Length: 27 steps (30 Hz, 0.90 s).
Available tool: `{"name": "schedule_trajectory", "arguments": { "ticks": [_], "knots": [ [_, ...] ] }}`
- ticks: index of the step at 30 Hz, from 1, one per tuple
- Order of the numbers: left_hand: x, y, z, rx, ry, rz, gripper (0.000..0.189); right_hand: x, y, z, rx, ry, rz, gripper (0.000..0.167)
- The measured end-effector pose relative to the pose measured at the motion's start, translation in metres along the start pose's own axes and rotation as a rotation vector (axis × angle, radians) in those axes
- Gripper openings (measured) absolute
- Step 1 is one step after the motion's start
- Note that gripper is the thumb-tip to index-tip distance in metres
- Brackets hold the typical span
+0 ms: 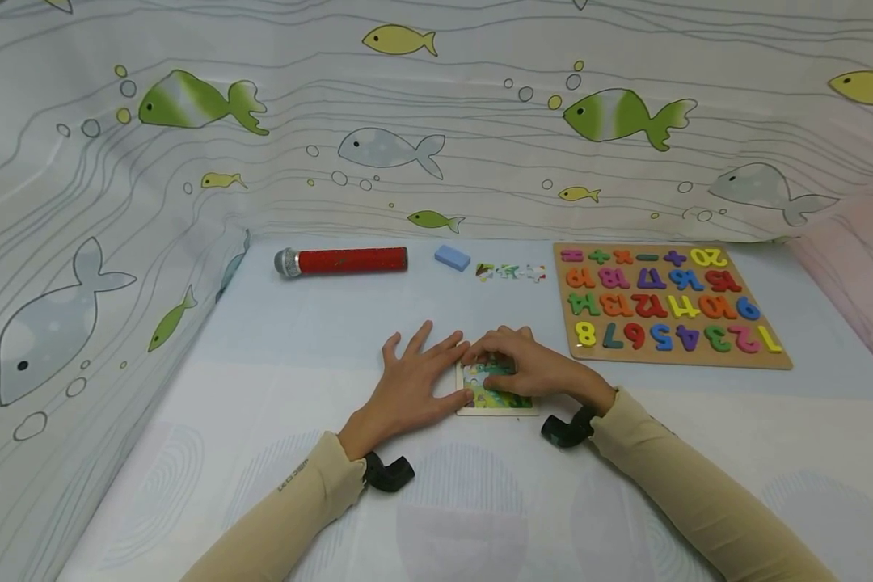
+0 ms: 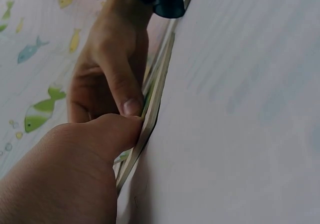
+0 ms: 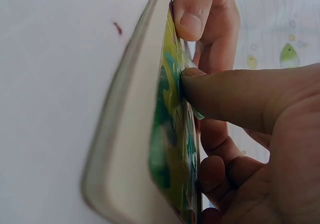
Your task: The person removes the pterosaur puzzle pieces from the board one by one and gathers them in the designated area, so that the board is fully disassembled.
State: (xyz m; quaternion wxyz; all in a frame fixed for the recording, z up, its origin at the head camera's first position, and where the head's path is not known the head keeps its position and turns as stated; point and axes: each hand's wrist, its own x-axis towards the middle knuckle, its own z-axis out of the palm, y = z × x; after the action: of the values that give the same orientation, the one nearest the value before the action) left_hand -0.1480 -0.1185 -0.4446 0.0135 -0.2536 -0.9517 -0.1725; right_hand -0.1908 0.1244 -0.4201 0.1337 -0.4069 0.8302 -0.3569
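Observation:
A small picture puzzle in a pale wooden frame lies in front of the person, green and yellow in its tray. The left hand spreads its fingers along the frame's left side, its thumb resting on the lower left rim. Over the puzzle's upper right part is the right hand, fingers bent. In the right wrist view its thumb pinches a thin green puzzle piece, which stands slightly tilted at the picture's surface. The fingers hide much of this piece. The left thumb shows at the frame's far end.
Several loose puzzle pieces lie in a row behind the hands, beside a blue block. A red microphone lies at back left. At right is a wooden number board with colourful digits. A fish-patterned cloth rises behind the table.

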Motion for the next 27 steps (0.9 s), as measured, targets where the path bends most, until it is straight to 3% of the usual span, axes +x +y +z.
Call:
{"name": "schedule_trajectory", "arguments": {
  "ticks": [27],
  "knots": [
    [-0.0001, 0.0002, -0.0013, 0.000, -0.001, 0.013, 0.071, 0.0015, -0.0013, 0.0002, -0.080, -0.014, -0.036, 0.043]
  ]
}}
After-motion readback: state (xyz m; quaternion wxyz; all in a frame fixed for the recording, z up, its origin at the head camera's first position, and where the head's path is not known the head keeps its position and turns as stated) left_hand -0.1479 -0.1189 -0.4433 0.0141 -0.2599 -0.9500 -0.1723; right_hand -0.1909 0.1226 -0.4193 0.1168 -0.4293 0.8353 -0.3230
